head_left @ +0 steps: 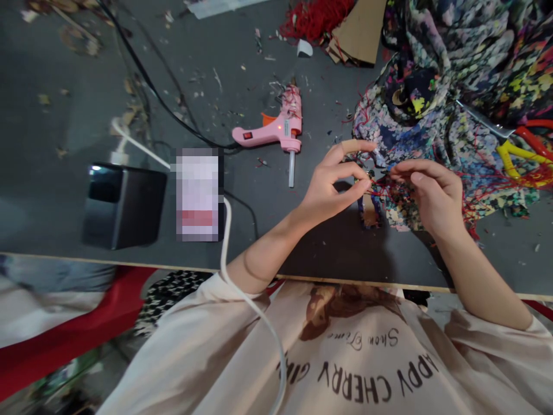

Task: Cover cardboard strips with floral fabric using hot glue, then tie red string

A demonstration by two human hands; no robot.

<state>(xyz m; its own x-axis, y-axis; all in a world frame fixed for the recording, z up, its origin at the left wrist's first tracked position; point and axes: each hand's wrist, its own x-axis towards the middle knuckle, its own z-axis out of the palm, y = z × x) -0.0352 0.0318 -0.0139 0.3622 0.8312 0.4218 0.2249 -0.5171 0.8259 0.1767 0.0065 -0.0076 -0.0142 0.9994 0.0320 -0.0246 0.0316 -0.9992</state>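
Note:
My left hand point(339, 178) is over the grey table, its thumb and index fingertip pinched together near thin red threads point(380, 185). Close by on the right, my right hand point(436, 190) has its fingers curled and pressed together at the same threads; what it grips is too small to make out. Below the fingertips lies a small cardboard piece point(369, 212) with dark patterned edges. Floral fabric point(401, 216) spreads beneath and behind my right hand. A pink glue gun point(280, 128) rests to the left of my hands, its clear stick pointing toward me.
A phone point(197, 196) and a black box-shaped device point(125, 204) sit at the left, with white and black cables. Scissors with yellow handles point(512, 164) and a red-handled tool point(533, 141) lie at the right. Red thread point(317, 18) and cardboard point(360, 31) are at the back.

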